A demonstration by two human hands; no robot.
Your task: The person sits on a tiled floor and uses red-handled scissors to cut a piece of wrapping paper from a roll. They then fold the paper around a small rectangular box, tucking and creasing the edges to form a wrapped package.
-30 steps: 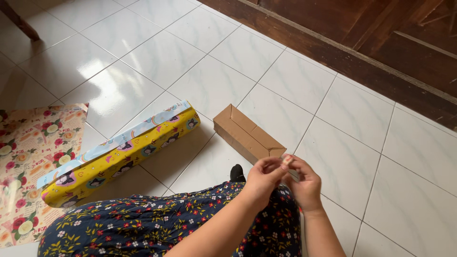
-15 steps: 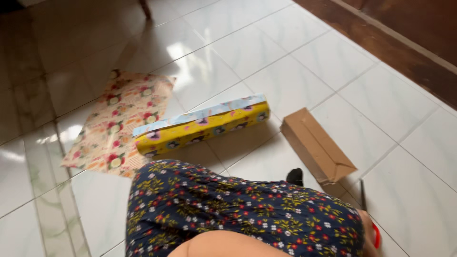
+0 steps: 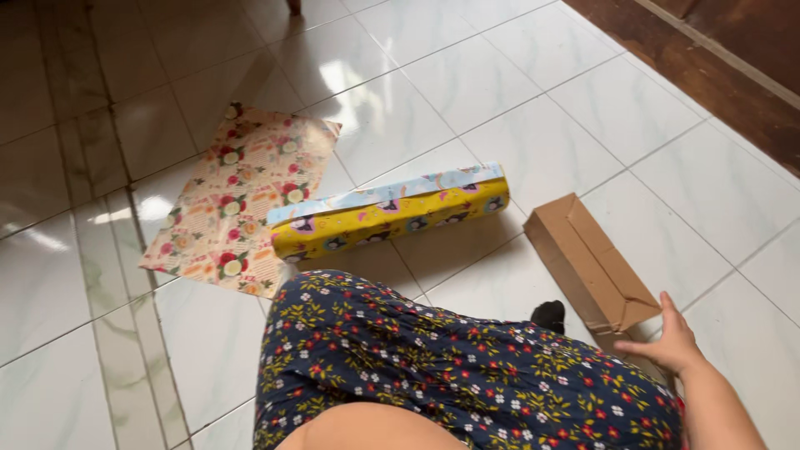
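Note:
My right hand point(image 3: 672, 337) reaches forward at the lower right, fingers apart, its fingertips against the near end of a long brown cardboard box point(image 3: 587, 258) that lies on the white tiled floor. Nothing shows in its grasp. My left hand is out of frame; only a bare bit of arm point(image 3: 358, 427) shows at the bottom edge. A long box wrapped in yellow cartoon-print paper point(image 3: 392, 212) lies to the left of the cardboard box, beyond my knee in a dark floral dress point(image 3: 433, 358).
A sheet of floral wrapping paper point(image 3: 242, 200) lies flat on the tiles at the left. A black-socked foot point(image 3: 548, 315) peeks out beside the cardboard box. Dark wooden boards point(image 3: 733, 50) run along the upper right. A furniture leg point(image 3: 293, 5) stands at the top.
A second ago both hands were together in front of me pinching a small thing. The view has swung left; my right hand now rests at the cardboard box's end, and the left is out of sight.

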